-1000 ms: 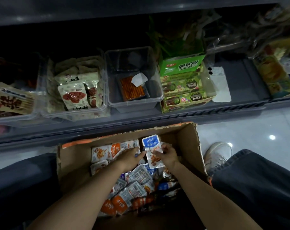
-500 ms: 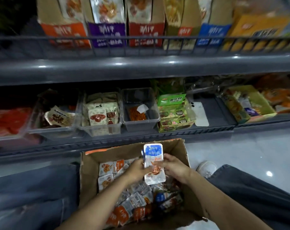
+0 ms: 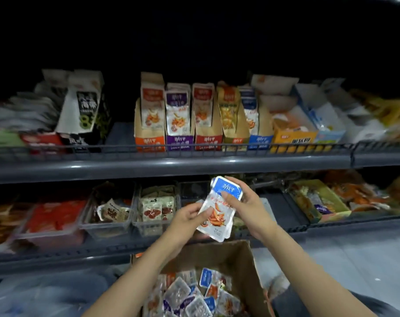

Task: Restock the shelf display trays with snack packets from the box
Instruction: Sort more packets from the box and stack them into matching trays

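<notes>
- Snack packets [image 3: 217,217], a small blue-topped stack, sit at the centre of the view, above the box [image 3: 228,255] and in front of the lower shelf.
- Both hands have hold of the stack. The left hand [image 3: 187,217] pinches its lower left edge with curled fingers [image 3: 205,212], and the right hand [image 3: 247,202] wraps the blue top, thumb across the front.
- The stack is several loose, glossy packets. If either grip eases on the way up, the rear ones could fan out and drop.
- Five look-alike cardboard trays [image 3: 208,140] stand at 12 o'clock, told apart mainly by colour. The blue tray [image 3: 259,140] at 1 o'clock looks like the match, so a hasty reach could misfile the stack.
- That tray already holds upright packets, and forcing more in may buckle them or tip them over the front rail [image 3: 194,147].
- At 6 o'clock, the box holds a jumble of blue, orange and purple packets.
- At 9 o'clock, a clear tub [image 3: 155,227] holds white-and-red packets.
</notes>
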{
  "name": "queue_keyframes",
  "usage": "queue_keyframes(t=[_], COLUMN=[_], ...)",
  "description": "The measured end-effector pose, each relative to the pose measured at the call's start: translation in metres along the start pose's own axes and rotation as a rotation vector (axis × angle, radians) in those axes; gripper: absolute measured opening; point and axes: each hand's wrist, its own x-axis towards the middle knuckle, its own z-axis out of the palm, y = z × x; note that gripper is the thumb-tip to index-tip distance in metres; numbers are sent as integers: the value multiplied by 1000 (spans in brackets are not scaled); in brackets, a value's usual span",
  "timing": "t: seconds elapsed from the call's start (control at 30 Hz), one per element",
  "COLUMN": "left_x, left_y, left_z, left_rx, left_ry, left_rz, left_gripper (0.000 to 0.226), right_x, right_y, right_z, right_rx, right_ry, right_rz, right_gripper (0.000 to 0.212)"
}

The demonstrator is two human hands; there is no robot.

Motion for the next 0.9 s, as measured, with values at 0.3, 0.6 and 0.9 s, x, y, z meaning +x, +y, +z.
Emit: queue_keyframes(t=[0.3, 0.6, 0.9], left_x=[-3, 15, 54], left_y=[96, 145, 166], left_z=[2, 15, 36], left_rx=[-154, -143, 49], left_ry=[-126, -147, -70], left_rz=[51, 99, 181], left_gripper=[18, 28, 29], right_x=[18, 42, 64], right_y=[-96, -137, -166], right_z=[-5, -31, -75], right_rx=[83, 62, -69], right_ry=[-49, -65, -150], right_rz=[-68, -86, -94], right_gripper=[37, 39, 50])
